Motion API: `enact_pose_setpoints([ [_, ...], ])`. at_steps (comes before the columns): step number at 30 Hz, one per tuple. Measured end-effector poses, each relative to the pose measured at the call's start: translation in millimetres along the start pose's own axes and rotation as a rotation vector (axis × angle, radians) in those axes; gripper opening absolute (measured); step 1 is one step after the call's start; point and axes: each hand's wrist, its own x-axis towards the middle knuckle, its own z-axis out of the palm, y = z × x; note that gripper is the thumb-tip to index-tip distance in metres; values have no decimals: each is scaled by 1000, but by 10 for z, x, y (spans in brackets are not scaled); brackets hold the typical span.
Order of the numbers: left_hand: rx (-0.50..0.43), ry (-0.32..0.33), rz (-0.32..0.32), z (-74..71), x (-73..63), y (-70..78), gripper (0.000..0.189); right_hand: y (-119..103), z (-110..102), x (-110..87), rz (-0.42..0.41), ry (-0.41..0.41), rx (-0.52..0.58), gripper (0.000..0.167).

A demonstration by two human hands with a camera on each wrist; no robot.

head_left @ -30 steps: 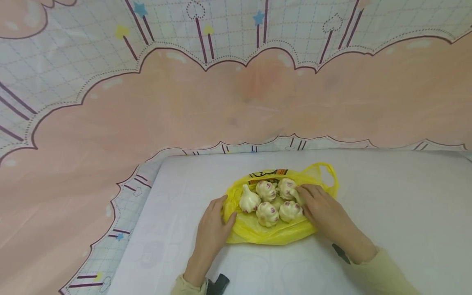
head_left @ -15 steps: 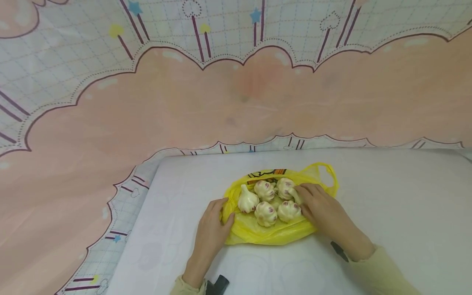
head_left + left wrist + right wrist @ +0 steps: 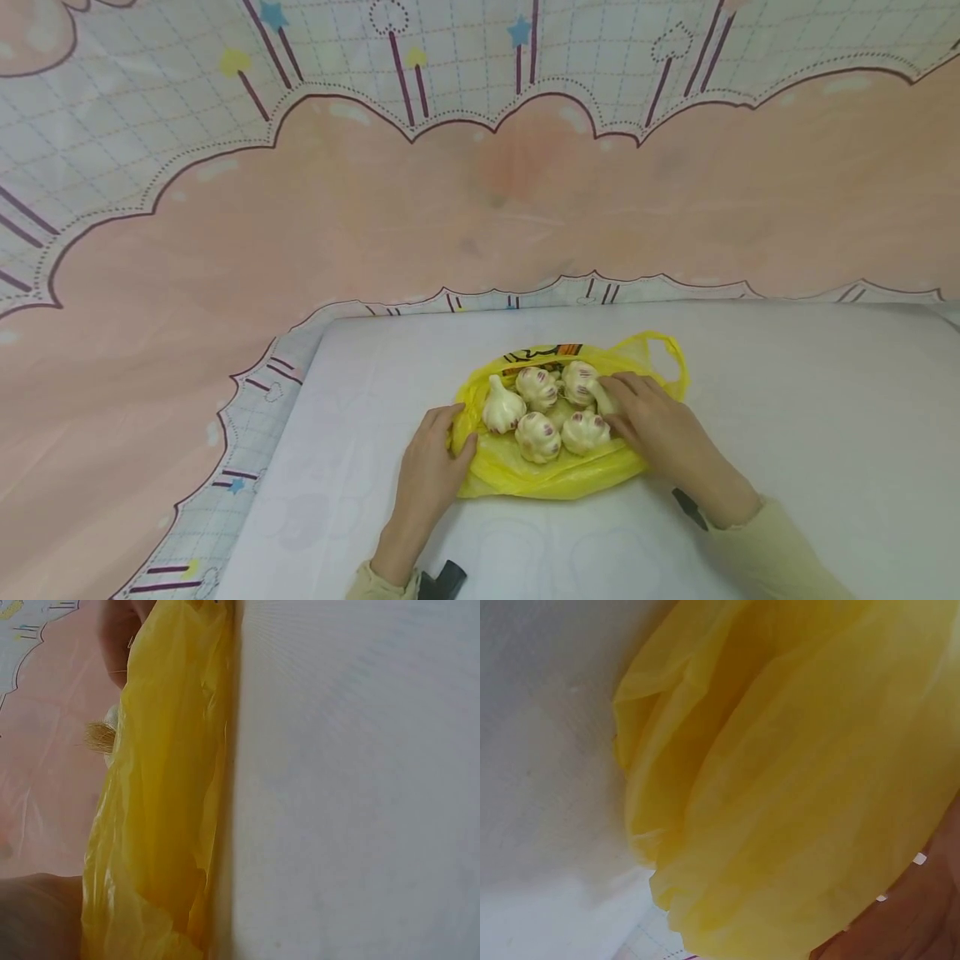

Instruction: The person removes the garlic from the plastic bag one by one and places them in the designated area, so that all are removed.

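Several garlic bulbs point(image 3: 538, 437), pale with purplish streaks, sit in the mouth of a yellow plastic bag point(image 3: 525, 482) in the head view. My left hand point(image 3: 433, 462) holds the bag's left edge, thumb on the near side and fingers at the rim. On the other side my right hand point(image 3: 660, 429) lies over the bag's right part, fingertips beside a garlic stem point(image 3: 604, 400); what they pinch is hidden. The left wrist view shows the crumpled bag wall point(image 3: 165, 772) and a tuft of garlic roots point(image 3: 100, 737). Bag film point(image 3: 802, 772) fills much of the right wrist view.
The bag rests on a white-covered table point(image 3: 810, 400). A looped bag handle point(image 3: 681, 367) lies at the far right of the bag. Behind the table hangs a pink and white patterned cloth point(image 3: 450, 208). A dark wrist strap point(image 3: 442, 581) shows below the left hand.
The near garlic bulbs have shifted very slightly left and toward me. Both hands stay almost in place on the bag; the head view has turned a little.
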Motion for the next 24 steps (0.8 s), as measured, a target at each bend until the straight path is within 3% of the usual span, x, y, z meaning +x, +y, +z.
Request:
enact_pose_setpoints([
  [24,20,-4,-3,-8,2,-4,41,23,28,10,6,22,33,47],
])
